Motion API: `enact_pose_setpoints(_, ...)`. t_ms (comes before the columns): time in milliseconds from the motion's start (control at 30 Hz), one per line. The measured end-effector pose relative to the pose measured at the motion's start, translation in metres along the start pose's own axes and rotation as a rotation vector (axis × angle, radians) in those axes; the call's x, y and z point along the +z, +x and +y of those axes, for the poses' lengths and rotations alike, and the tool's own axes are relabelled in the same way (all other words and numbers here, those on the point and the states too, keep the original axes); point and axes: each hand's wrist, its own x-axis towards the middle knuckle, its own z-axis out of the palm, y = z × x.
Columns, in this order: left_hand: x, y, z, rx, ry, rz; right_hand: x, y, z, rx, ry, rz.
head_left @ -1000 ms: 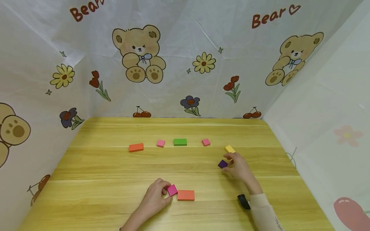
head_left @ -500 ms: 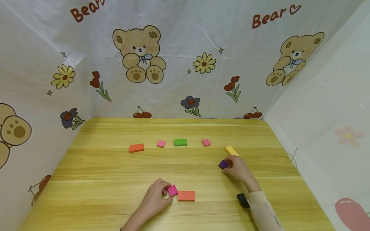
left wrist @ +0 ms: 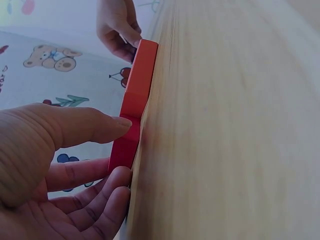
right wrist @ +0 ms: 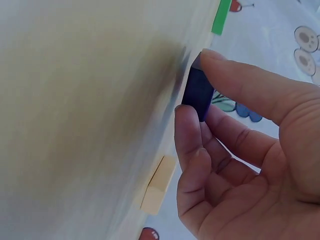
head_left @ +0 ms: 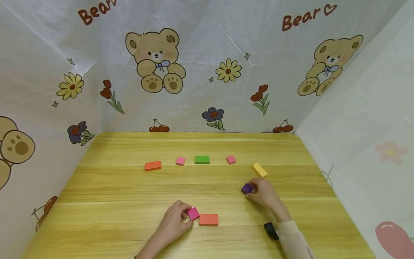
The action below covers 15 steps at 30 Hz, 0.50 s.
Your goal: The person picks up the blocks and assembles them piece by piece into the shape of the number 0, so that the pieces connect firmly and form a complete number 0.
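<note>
My left hand (head_left: 173, 220) pinches a small magenta block (head_left: 193, 214) between thumb and fingers on the table. One corner of that block meets the left end of a flat red-orange rectangular block (head_left: 208, 219); the left wrist view shows the two end to end. Farther right, my right hand (head_left: 263, 192) pinches a dark purple block (head_left: 247, 189) by its edges. In the right wrist view, the purple block (right wrist: 198, 92) is tilted between thumb and fingertips, with a gap between it and the tabletop. A yellow block (head_left: 260, 169) lies just beyond the right hand.
Along the back of the wooden table (head_left: 129, 201) lie an orange block (head_left: 153, 166), a pink block (head_left: 180, 161), a green block (head_left: 202, 159) and another pink block (head_left: 231, 160). A bear-print cloth (head_left: 194, 43) stands behind. A black wrist device (head_left: 271, 231) sits at the right cuff.
The right hand has closed its fingers on the purple block and moved it slightly left and toward me, away from the yellow block. The left hand stays in place on the magenta block.
</note>
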Motion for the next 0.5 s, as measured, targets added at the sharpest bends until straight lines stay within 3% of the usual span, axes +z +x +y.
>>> enact_pose_setpoints(233,0.000,0.000,0.000,0.000,0.002,-0.003,0.010,-0.015,-0.018,-0.055,0.032,0.000)
enact_pose_setpoints(500,-0.001,0.000,0.001,-0.007,0.001,-0.016,0.019,-0.031,-0.037,-0.160,0.060,-0.058)
